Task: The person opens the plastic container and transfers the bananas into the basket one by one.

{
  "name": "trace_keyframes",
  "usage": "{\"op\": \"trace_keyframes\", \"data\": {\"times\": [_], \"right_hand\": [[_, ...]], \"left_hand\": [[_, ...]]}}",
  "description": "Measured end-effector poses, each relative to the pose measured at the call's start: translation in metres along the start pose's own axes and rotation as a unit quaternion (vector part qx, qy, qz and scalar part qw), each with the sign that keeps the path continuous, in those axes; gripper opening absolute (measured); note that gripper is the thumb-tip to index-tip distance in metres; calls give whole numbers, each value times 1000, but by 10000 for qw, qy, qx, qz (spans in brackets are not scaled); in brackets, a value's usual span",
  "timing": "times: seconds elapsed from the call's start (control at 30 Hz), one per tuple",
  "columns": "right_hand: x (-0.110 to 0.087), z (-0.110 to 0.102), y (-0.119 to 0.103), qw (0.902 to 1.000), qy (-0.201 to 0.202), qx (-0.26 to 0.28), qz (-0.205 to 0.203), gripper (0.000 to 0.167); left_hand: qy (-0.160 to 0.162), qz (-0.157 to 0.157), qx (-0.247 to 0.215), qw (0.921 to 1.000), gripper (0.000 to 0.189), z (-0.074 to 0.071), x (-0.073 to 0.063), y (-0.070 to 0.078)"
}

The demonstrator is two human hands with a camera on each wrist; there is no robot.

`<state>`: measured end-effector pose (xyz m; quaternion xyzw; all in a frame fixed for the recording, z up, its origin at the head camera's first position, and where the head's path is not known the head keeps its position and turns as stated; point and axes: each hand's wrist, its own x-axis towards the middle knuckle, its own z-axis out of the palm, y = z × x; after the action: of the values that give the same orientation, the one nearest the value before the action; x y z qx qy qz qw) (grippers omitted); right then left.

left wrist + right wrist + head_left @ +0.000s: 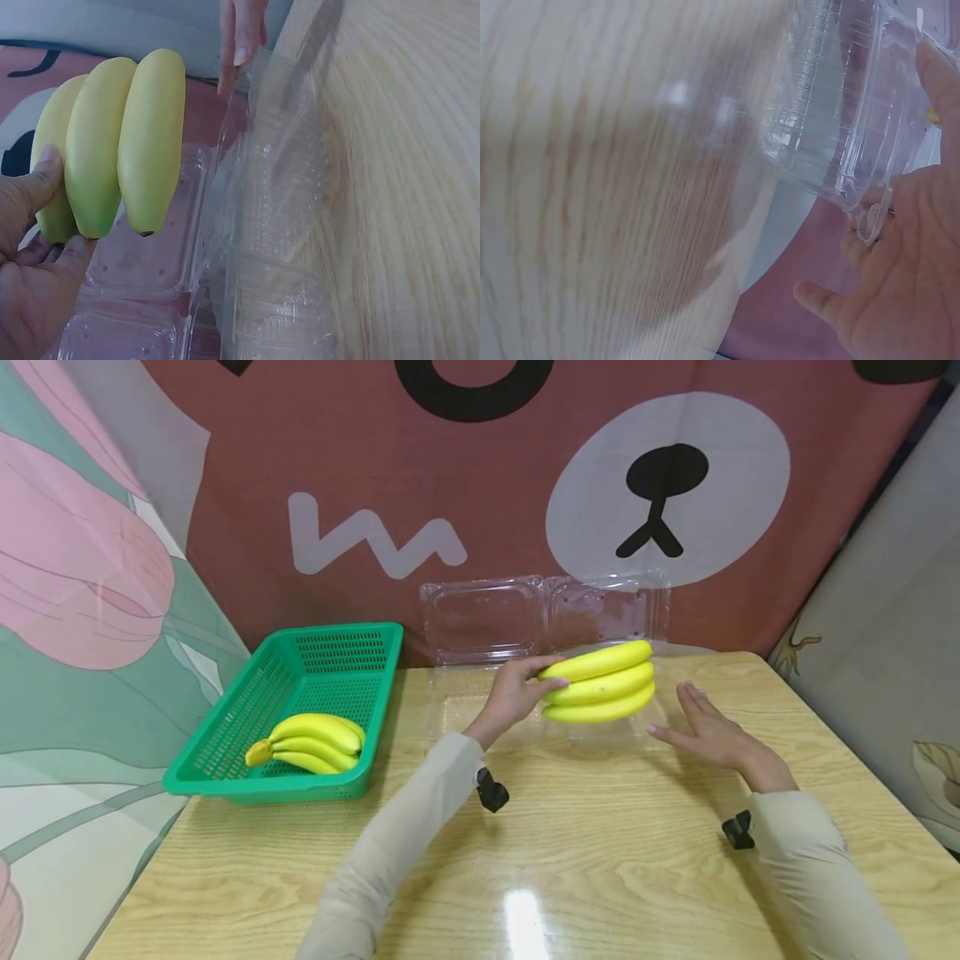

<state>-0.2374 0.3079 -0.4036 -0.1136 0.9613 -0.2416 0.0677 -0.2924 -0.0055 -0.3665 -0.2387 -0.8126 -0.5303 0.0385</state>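
Note:
My left hand [516,695] grips a bunch of yellow bananas [603,687] by one end, thumb on top. The bunch is held up over two clear plastic clamshell boxes, whose raised lids [483,620] lean back at the far table edge. In the left wrist view, three bananas [150,142] point upward from the fingers, their lower tips greenish. To the right of the bunch, my right hand [716,735] is spread with nothing in it. The right wrist view has this hand [900,277] beside a clear box [855,112]; whether they touch I cannot tell.
On the left of the wooden table [600,860] stands a green perforated basket [386,693]. Another bunch of bananas [315,743] lies inside it. Behind the table hangs a printed cloth [337,460] with a bear's face, close to the raised lids.

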Motion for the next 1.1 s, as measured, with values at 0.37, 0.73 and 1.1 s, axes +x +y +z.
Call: {"op": "trace_keyframes", "data": {"times": [0.37,0.73,1.1], "right_hand": [[0,0,-2,9998,-60,-169,-8,100],[-1,0,-1,9992,-13,-402,32,101],[-4,-10,4,9995,-50,-291,139,102]], "left_hand": [[-104,275,-203,9994,36,-15,-26,16],[-27,317,-603,9977,38,-49,-63,32],[81,400,-789,9960,36,-91,-97,36]]}}
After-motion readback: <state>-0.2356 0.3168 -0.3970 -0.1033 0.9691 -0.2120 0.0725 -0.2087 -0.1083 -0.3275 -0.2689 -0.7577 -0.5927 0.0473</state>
